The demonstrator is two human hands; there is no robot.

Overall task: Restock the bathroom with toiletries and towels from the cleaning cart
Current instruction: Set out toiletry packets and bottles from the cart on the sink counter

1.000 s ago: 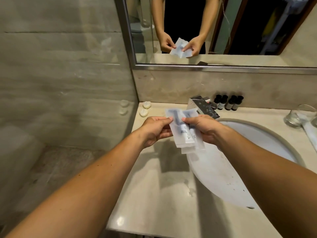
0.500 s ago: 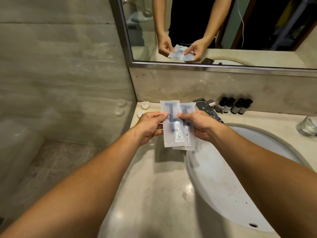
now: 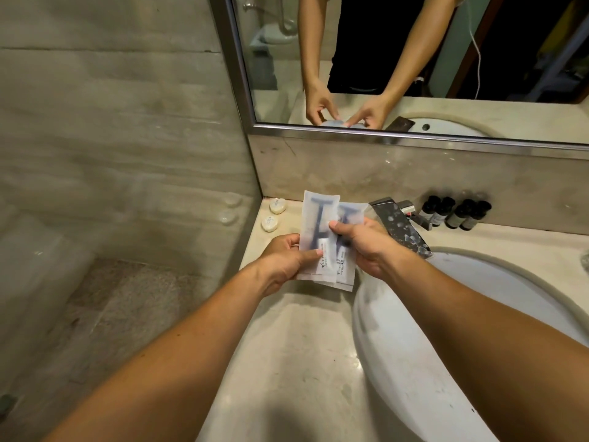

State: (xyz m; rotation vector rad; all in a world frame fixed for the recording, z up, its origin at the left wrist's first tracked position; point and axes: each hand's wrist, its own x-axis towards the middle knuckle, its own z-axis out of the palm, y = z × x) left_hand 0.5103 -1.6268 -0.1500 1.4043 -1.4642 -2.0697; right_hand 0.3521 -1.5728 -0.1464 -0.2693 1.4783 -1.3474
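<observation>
Two frosted plastic razor packets (image 3: 322, 218), each with a dark T-shaped razor inside, overlap just above the marble counter (image 3: 293, 346), left of the sink basin (image 3: 414, 339). My left hand (image 3: 283, 263) pinches the lower left edge of the front packet, thumb on top. My right hand (image 3: 366, 240) pinches the rear packet on its right side, thumb laid across both. The bottoms of the packets hang free near the basin's rim.
Two round wrapped soaps (image 3: 273, 215) lie in the counter's back left corner. A chrome faucet (image 3: 398, 221) stands behind the basin, with several small dark bottles (image 3: 455, 213) against the backsplash. A mirror (image 3: 414, 59) hangs above; a glass shower panel (image 3: 127, 154) borders the counter's left edge.
Both hands have moved with the packets lower toward the counter's back left area. The front packet has slid up and left relative to the rear one. The view tilted down.
</observation>
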